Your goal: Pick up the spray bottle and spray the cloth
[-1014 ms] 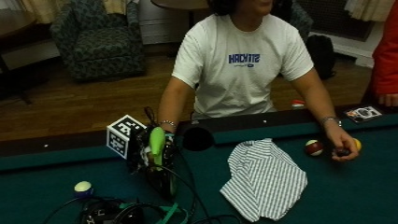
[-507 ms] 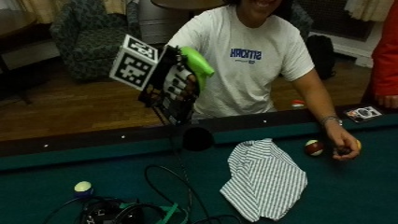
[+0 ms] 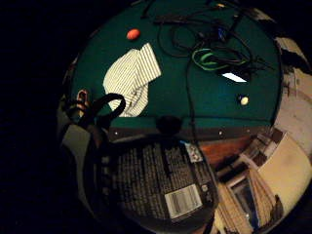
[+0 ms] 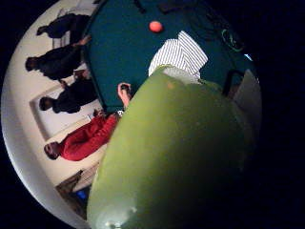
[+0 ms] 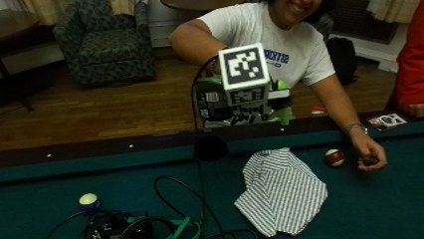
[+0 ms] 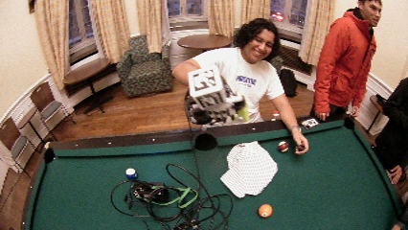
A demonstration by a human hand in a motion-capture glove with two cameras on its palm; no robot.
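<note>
My gloved right hand point(image 5: 228, 102) holds the green spray bottle point(image 5: 283, 107) in the air above the pool table's near rail, close to the side pocket point(image 5: 211, 148). The bottle's green body point(image 4: 176, 157) fills the thumb side palm view. Its printed label point(image 3: 161, 187) lies close in the little finger side view. The striped cloth point(image 5: 281, 191) lies crumpled on the green felt, below and a little to the right of the bottle. Both palm views show the cloth point(image 3: 130, 78) point(image 4: 178, 55) on the felt beyond the bottle.
The person's bare hand point(image 5: 370, 157) rests on the felt beside a red-and-white ball point(image 5: 334, 157). A tangle of cables point(image 5: 132, 226) and a pale ball point(image 5: 88, 200) lie left of the cloth. An orange ball point(image 6: 265, 210) sits beyond the cloth.
My hand lifted the spray bottle off the table by the pocket, raised it high, then carried it right toward the cloth. The cloth and the bare hand stayed put.
</note>
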